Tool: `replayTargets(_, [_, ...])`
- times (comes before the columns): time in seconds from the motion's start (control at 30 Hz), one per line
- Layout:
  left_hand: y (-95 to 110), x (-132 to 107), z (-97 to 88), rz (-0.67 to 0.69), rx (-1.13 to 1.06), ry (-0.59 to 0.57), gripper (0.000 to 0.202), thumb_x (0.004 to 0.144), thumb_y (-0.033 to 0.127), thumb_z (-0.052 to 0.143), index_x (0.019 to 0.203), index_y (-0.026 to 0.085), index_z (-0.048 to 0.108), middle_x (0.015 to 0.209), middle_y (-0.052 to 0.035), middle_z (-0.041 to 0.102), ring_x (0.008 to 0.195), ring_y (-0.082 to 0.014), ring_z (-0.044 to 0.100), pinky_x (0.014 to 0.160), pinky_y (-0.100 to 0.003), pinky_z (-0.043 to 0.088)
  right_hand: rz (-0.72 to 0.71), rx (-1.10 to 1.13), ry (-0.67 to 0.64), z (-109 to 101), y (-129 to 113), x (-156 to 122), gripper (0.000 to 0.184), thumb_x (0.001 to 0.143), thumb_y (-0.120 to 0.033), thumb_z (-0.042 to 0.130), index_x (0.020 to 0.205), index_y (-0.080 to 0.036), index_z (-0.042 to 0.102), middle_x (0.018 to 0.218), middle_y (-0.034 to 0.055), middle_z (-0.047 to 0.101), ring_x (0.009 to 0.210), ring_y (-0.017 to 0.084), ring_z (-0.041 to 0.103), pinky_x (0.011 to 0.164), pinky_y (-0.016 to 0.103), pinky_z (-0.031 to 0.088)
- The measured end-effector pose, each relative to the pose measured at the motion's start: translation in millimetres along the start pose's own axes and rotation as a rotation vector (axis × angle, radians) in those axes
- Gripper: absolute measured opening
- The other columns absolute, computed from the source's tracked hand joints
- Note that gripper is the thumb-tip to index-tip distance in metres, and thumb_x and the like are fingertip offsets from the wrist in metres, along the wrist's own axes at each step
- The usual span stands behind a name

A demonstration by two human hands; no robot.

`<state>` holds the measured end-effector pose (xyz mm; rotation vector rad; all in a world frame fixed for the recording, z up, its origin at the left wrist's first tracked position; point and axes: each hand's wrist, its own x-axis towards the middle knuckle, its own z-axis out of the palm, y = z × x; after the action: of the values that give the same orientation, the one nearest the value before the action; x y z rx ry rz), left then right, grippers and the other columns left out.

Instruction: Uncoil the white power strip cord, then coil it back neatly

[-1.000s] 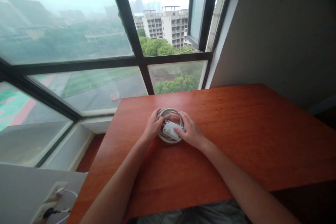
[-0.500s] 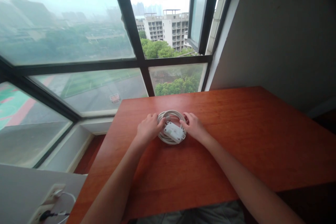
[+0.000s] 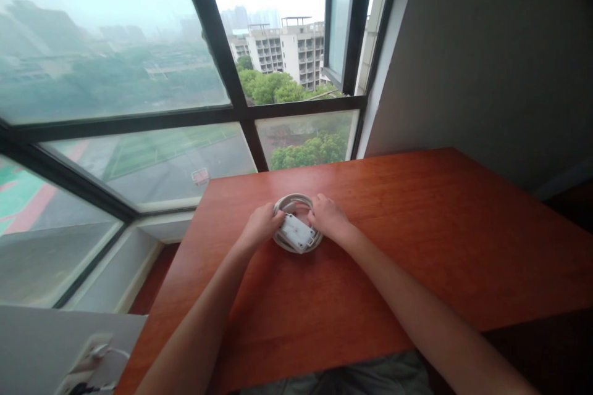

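Note:
A coiled white cable (image 3: 296, 203) with a white rectangular adapter block (image 3: 297, 232) on top lies on the reddish wooden table (image 3: 417, 241). My left hand (image 3: 260, 226) rests against the coil's left side, fingers curled round the cable. My right hand (image 3: 328, 217) covers the coil's right side, fingers curled over the cable next to the adapter block. Both hands press in on the bundle from opposite sides.
A large window with dark frames (image 3: 241, 111) stands just behind the table's far edge. A grey wall (image 3: 486, 55) runs along the right. At the lower left a wall socket (image 3: 88, 361) has plugs and thin white wires in it.
My hands have closed in on the coil; the right hand moved from the coil's far right edge onto the cable. The view shifted slightly left.

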<state>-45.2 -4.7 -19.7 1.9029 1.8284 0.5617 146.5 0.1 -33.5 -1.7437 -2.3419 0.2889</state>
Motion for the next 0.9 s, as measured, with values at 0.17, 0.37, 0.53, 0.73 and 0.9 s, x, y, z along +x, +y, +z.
replayTargets(0.17, [-5,8,12.6,0.025,-0.179,-0.024,0.022,0.079,0.034,0.051,0.073,0.017,0.063,0.068,-0.0039,0.064,0.061,-0.0175,0.055,0.054,-0.024,0.033,0.089,0.061,0.063,-4,9,-4,0.023,0.084,-0.016,0.05,0.103,-0.013,0.062,0.102,0.0149,0.062,0.088,0.023,0.06,0.075,0.031,0.047])
replayTargets(0.37, [36,26,39.1,0.206,-0.182,-0.056,0.022,0.081,0.032,0.05,0.075,0.016,0.063,0.071,-0.005,0.065,0.062,-0.0169,0.056,0.053,-0.024,0.034,0.145,0.202,0.191,-9,60,-17,0.024,0.083,-0.013,0.045,0.101,-0.014,0.06,0.098,0.0115,0.064,0.09,0.021,0.06,0.077,0.028,0.044])
replayTargets(0.53, [99,54,81.1,0.274,-0.053,-0.237,0.026,0.082,0.029,0.048,0.072,0.013,0.065,0.07,-0.0082,0.067,0.063,-0.0179,0.06,0.054,-0.024,0.039,0.303,0.247,0.246,-12,125,-35,0.026,0.083,-0.013,0.045,0.101,-0.015,0.062,0.094,0.0092,0.068,0.088,0.019,0.061,0.076,0.026,0.042])
replayTargets(0.73, [172,81,129.4,0.322,0.066,-0.278,0.03,0.08,0.034,0.05,0.084,0.012,0.07,0.083,-0.0135,0.071,0.077,-0.025,0.066,0.068,-0.029,0.048,0.598,0.087,0.336,-20,185,-53,0.028,0.082,-0.018,0.046,0.104,-0.01,0.063,0.096,0.0144,0.067,0.087,0.023,0.061,0.072,0.028,0.041])
replayTargets(0.9, [199,90,147.5,0.345,0.128,-0.266,0.036,0.082,0.036,0.049,0.094,0.011,0.071,0.097,-0.0184,0.07,0.093,-0.0287,0.065,0.079,-0.033,0.05,0.638,0.036,0.401,-19,207,-62,0.03,0.079,-0.021,0.05,0.104,-0.013,0.064,0.097,0.0142,0.063,0.089,0.024,0.059,0.077,0.03,0.042])
